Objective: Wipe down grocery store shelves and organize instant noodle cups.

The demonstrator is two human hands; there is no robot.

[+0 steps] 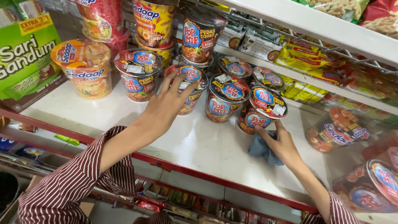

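white shop shelving with a red front edge (174, 162) fills the view, stocked with round paper noodle cups in red, blue and yellow print. left hand (166, 105), in a maroon-and-white striped sleeve (78, 178), reaches over the shelf with fingers spread and released, its fingertips (179, 79) touching the foil lid of a dark red noodle cup (188, 89) standing upright in the middle row. right hand (282, 143) presses a crumpled blue-grey cloth (259, 147) against the shelf surface, fingers curled over it, just beside a tilted dark noodle cup with a blue-and-red lid (259, 110). an orange-yellow cup (85, 68) stands well apart at the left, near a green biscuit pack (25, 58).
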